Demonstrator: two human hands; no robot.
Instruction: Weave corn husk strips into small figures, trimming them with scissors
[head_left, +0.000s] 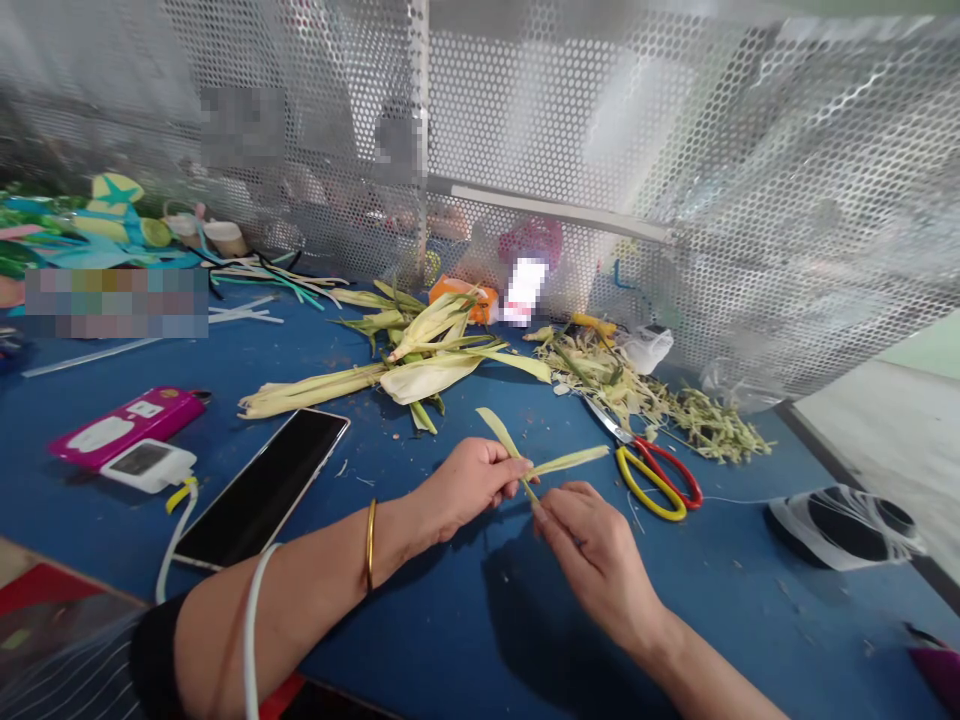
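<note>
Over the front middle of the blue table, my left hand (480,475) pinches crossed strips of pale green corn husk (570,461) between thumb and fingers. One strip points up and away, another out to the right. Just to its right, my right hand (589,535) is closed with thumb and forefinger on the lower end of the husk. Right of my hands lie scissors (656,480) with one red and one yellow handle, blades slightly apart. A pile of corn husks (435,350) lies beyond my left hand, and shredded husk scraps (607,380) are heaped behind the scissors.
A black phone (266,485) and a magenta pack (127,425) with a white cabled device (148,465) lie left. A thread spool (844,525) sits right. Perforated metal mesh (570,110) closes the back. A white cable (253,620) crosses my left forearm.
</note>
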